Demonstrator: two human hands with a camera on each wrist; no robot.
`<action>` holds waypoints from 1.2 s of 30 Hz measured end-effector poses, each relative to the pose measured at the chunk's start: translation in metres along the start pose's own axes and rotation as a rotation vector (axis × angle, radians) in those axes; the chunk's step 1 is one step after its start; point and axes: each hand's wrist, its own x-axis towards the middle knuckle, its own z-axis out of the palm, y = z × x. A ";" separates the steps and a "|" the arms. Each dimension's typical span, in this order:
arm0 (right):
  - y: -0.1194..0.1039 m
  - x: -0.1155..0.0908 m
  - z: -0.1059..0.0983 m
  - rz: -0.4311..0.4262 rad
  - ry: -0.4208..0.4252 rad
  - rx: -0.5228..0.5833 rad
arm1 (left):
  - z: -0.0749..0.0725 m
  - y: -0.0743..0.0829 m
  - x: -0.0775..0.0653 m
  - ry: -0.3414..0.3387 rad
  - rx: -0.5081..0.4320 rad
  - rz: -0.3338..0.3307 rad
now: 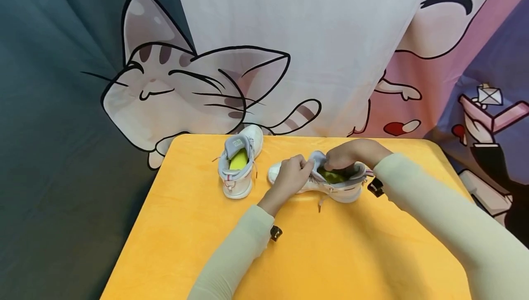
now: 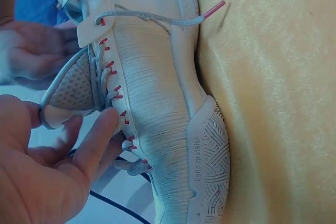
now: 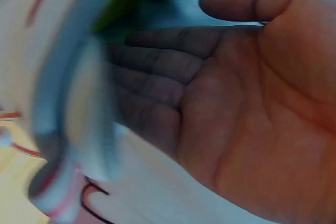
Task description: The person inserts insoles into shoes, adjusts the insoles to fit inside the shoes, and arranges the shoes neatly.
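A white sneaker (image 1: 347,193) lies across the yellow table, its toe toward the left. My left hand (image 1: 293,173) pinches the grey mesh tongue (image 2: 73,85) of this sneaker, with fingertips beside the laces (image 2: 113,90). Over the shoe's opening, my right hand (image 1: 351,154) reaches in from the right. In the right wrist view its fingers (image 3: 157,61) extend straight into the shoe and the thumb stands apart; the fingertips are in shadow. A yellow-green insole (image 1: 332,177) shows inside. To the left, the matching sneaker (image 1: 237,187) stands upright, toe pointing away, with a bright yellow-green insole (image 1: 239,160).
The yellow cloth-covered table (image 1: 186,245) ends at a back edge just behind the shoes. A curtain (image 1: 330,38) printed with a cartoon cat hangs behind it. A loose shoelace end (image 2: 212,10) sticks out from the gripped sneaker.
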 end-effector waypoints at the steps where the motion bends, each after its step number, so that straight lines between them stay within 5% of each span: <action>1: 0.000 -0.004 -0.003 -0.037 0.025 -0.045 | 0.000 0.001 -0.001 0.012 0.018 0.020; 9: 0.020 -0.019 -0.014 -0.087 0.320 -0.095 | 0.000 0.011 -0.016 0.137 0.279 0.137; 12: 0.035 -0.009 -0.008 -0.113 0.388 -0.070 | 0.003 0.017 -0.024 0.077 0.321 0.092; 18: 0.053 0.016 0.010 -0.166 0.367 -0.056 | 0.025 0.019 -0.035 -0.201 0.274 -0.057; 22: 0.054 0.025 0.017 -0.233 0.405 -0.119 | 0.038 0.016 -0.037 -0.170 0.225 -0.080; 27: 0.060 0.022 0.021 -0.315 0.449 -0.071 | 0.043 0.016 -0.038 -0.127 0.163 -0.123; 36: 0.067 -0.002 0.033 -0.347 0.528 0.083 | 0.028 0.030 -0.036 -0.100 0.136 -0.156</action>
